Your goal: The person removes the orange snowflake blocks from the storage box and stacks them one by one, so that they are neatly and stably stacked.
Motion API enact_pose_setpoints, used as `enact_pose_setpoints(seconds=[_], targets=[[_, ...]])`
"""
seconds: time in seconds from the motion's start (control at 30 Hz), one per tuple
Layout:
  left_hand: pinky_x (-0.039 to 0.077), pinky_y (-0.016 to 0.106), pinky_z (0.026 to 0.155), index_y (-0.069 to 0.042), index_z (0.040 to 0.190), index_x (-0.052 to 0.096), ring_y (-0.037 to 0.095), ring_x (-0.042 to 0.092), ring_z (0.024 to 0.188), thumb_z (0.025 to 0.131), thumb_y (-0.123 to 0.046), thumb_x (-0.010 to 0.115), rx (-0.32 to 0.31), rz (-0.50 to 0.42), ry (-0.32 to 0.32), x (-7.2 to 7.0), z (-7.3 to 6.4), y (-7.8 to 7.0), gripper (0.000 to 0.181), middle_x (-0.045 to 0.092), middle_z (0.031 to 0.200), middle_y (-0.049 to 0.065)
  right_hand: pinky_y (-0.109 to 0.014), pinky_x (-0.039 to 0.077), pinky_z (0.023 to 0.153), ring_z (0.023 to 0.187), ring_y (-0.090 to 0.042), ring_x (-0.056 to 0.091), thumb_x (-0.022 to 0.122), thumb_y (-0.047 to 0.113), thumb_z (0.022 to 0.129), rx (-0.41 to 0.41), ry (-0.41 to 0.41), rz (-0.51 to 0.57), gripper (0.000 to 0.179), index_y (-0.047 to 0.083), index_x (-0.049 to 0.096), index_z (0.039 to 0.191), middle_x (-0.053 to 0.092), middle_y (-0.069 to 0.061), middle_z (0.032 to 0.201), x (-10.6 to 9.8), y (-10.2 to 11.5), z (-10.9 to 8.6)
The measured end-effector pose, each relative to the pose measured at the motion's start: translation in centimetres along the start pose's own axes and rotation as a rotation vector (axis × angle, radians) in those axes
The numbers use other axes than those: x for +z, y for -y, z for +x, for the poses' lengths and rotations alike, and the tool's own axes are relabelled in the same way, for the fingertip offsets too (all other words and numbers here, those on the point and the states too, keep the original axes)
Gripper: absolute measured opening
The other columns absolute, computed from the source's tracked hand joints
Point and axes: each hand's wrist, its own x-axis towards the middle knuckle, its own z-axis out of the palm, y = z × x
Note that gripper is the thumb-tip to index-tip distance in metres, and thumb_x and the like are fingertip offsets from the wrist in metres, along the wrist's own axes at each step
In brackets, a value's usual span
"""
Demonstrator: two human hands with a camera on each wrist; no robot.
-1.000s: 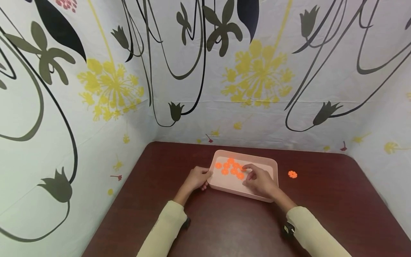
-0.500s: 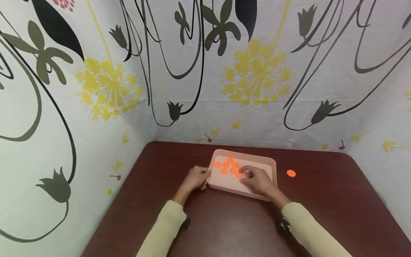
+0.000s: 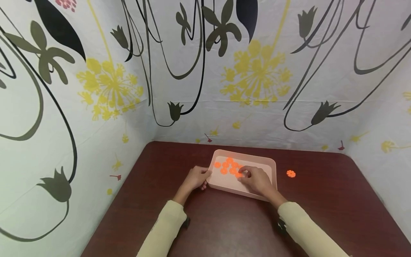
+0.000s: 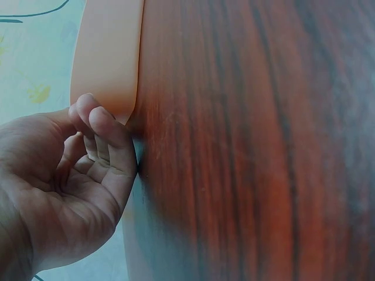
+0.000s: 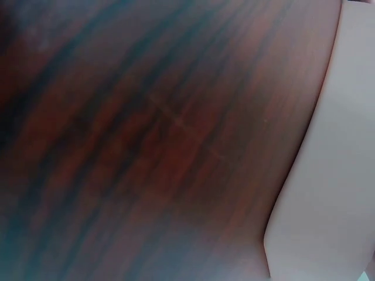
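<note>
A shallow pale pink tray [image 3: 237, 191] lies on the dark table. My left hand [image 3: 195, 177] grips its left end between thumb and fingers; in the left wrist view the curled fingers of that hand [image 4: 88, 187] are at the tray's corner. Several flat orange flower-shaped pieces [image 3: 224, 171] lie clustered in the left half of the tray. Over the tray's middle, my right hand [image 3: 259, 180] has its thumb and index finger curled about an orange piece at the cluster's right side, partly hidden by the fingertips. The right wrist view shows only tray wall and table, no hand.
A single orange flower-shaped piece [image 3: 290, 174] lies on the table [image 3: 324, 200] to the right of the tray. Behind and beside the table hangs a white flower-patterned cloth [image 3: 199, 89].
My right hand has shifted slightly left over the orange pieces, and its thumb has drawn closer to the index finger. The left hand keeps its hold on the tray.
</note>
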Motion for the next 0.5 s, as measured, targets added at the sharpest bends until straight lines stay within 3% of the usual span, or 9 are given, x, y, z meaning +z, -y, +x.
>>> enact_pose_setpoints(seconds=[0.5], targets=[[0.057,0.025,0.048,-0.009,0.136,0.071,0.012,0.060,0.050,0.107,-0.030,0.063,0.003,-0.009,-0.012,0.18,-0.24,0.04,0.037,0.059,0.062,0.002,-0.028,0.040,0.056,0.062,-0.011,0.053,0.085,0.035,0.087,0.000,-0.011,0.023,0.026,0.019,0.075,0.104,0.061,0.007,0.070,0.36,-0.11,0.41]])
